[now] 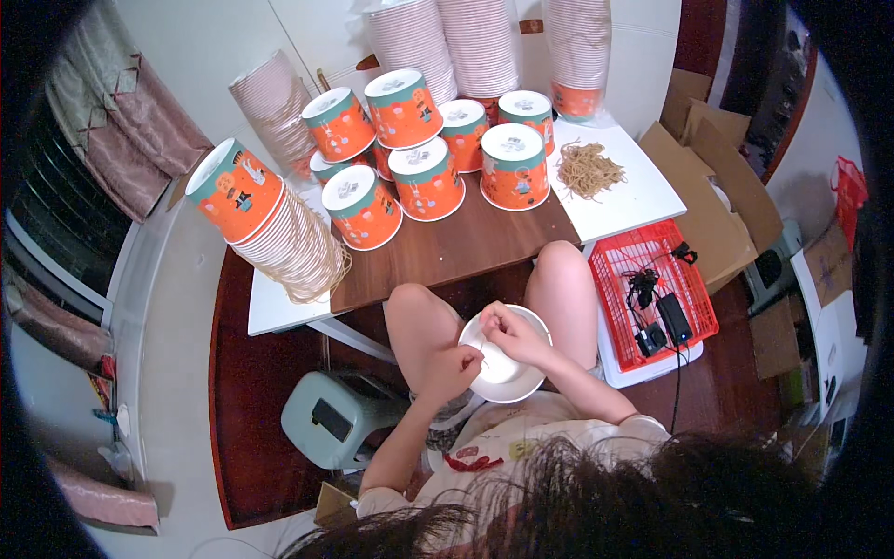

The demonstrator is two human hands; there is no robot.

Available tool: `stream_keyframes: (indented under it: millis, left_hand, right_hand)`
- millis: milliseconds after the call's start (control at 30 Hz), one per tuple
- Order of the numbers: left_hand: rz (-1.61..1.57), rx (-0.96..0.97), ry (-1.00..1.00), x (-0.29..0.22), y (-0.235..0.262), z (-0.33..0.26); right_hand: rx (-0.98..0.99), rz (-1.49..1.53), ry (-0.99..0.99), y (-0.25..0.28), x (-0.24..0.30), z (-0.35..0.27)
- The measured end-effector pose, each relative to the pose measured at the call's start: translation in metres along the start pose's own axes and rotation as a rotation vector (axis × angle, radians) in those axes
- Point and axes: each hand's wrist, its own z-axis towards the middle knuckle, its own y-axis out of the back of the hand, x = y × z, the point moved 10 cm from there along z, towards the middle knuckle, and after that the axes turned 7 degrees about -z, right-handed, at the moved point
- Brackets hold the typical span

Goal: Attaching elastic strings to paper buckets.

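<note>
Between my thighs rests a round white tub (507,380), its open mouth facing up and its inside white. My left hand (453,370) is at its left rim, with the fingers pinched together. Over the far side of the mouth my right hand (514,336) is closed too, its fingertips bent towards the left hand. What either hand pinches, if anything, is too small to make out. On the table ahead, several orange and green paper tubs (428,179) stand upside down, some piled on others. A heap of tan rubber bands (589,170) lies to their right.
A leaning tub stack (293,247) with bands around it stands at the table's left. Tall wrapped stacks (478,47) rise behind. Right of my knee, a red basket (703,279) holds black adapters and cables. Cardboard boxes (717,186) stand beyond; a grey-green stool (303,447) is at left.
</note>
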Motion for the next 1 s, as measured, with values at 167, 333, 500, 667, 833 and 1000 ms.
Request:
stream_keyframes:
  millis: [167, 333, 500, 667, 833, 1000]
  left_hand:
    - [-0.162, 0.016, 0.050, 0.025, 0.005, 0.001]
    - [-0.493, 0.043, 0.150, 0.042, 0.006, -0.002]
    - [-0.590, 0.075, 0.302, 0.054, 0.006, -0.008]
    - [-0.681, 0.070, 0.395, 0.062, 0.005, -0.015]
    - [-0.587, 0.086, 0.309, 0.064, 0.011, -0.012]
    - [-0.455, 0.135, 0.257, 0.054, 0.014, -0.013]
  right_hand:
    - [0.073, -0.216, 0.117, -0.010, 0.018, -0.007]
    - [-0.112, -0.708, 0.371, -0.024, 0.040, -0.033]
    - [-0.173, -0.724, 0.360, -0.024, 0.038, -0.039]
    - [0.004, -0.605, 0.217, -0.041, 0.037, -0.045]
    - [0.225, -0.478, 0.239, -0.085, 0.020, -0.053]
    - [-0.012, -0.522, 0.086, -0.049, 0.008, -0.035]
